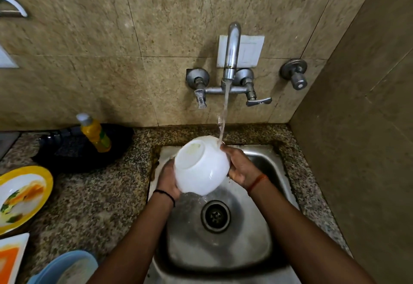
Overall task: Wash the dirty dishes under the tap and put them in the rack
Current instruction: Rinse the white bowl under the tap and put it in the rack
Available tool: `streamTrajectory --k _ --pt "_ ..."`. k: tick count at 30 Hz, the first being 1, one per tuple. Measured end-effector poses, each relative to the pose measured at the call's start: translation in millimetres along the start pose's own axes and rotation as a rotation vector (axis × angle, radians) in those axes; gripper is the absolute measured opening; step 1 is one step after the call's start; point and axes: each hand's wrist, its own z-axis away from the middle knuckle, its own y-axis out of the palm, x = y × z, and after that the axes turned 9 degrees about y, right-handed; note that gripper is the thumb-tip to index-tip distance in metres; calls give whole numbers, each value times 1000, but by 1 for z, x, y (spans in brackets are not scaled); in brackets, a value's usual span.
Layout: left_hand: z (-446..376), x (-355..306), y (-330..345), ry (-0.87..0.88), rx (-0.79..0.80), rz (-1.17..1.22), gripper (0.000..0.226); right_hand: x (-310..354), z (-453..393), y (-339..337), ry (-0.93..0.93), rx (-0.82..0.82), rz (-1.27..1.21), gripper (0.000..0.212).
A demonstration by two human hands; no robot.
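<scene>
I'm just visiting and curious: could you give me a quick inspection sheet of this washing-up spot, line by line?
Surface: speckled granite counter around a steel sink, basin wet.
Job's things: white bowl held tilted, base up, over the sink; tap running, stream landing at the bowl's far rim. No rack seen.
Clutter: yellow-rimmed plate, orange-patterned plate, blue bowl, yellow bottle and black pan left of the sink.
Hands: left hand and right hand grip the bowl's opposite sides.
Cables: nothing seen.
Surroundings: beige tiled walls, a wall valve.
</scene>
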Motion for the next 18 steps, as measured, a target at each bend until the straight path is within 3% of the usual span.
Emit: streamTrajectory --k 5,7,10,13,18 --pt "1 14 17 193 -154 -533 40 0 12 -9 -57 27 154 20" --pt "9 10 39 140 -60 -619 62 -4 15 -9 -107 12 340 23" --pt "22 2 68 -37 35 -547 92 -14 19 -7 -285 -55 757 21" --pt "28 -6 74 -85 150 -455 75 -22 26 -11 -412 -95 1010 16" --pt "28 -1 77 -94 153 -416 49 -28 39 -28 -590 -258 1451 37"
